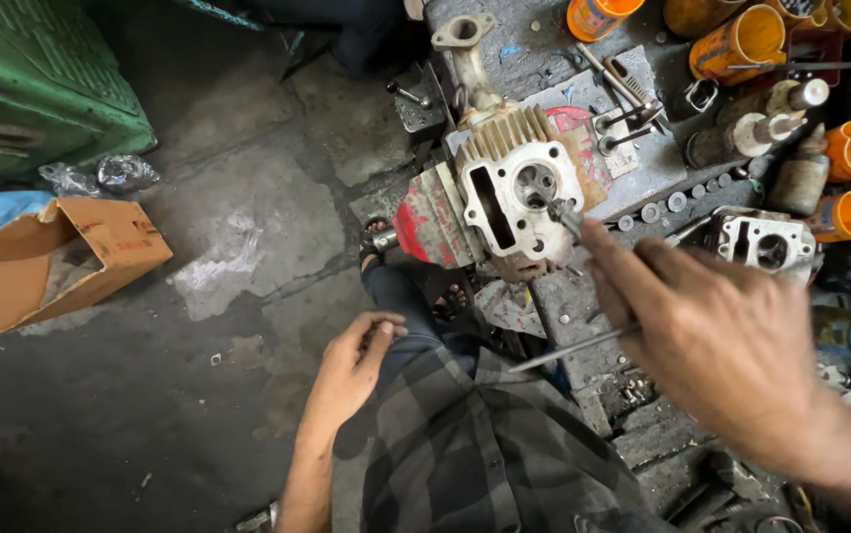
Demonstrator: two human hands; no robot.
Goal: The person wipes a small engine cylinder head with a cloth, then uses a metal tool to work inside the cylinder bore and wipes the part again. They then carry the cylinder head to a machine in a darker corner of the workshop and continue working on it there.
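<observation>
We see the right hand (717,341) reaching out over the grimy grey metal workbench (583,296), its fingers closed around a thin metal tool with a small dark head (566,214). The tool's head touches the face of the pale finned aluminium engine cylinder head (514,183), just right of its round central port. A slim steel rod (574,348) juts from under the same hand, pointing down and left of the cylinder head; we cannot tell whether the hand holds it.

The cylinder head stands at the near left edge of the workbench, tilted toward us, backed by a worn red metal plate (430,222). A second, smaller whitish cylinder head (766,242) lies to the right of the first. Beyond both, further back, stand several orange plastic cups (746,39), and a row of small round metal pieces (662,209) lies between.

The left hand (351,365) rests below and left of the cylinder head, on the knee above a grey checked shirt (465,444), its fingers loosely curled and holding nothing. Far left of the cylinder head, an open brown cardboard box (50,257) lies on the stained concrete floor (238,227).
</observation>
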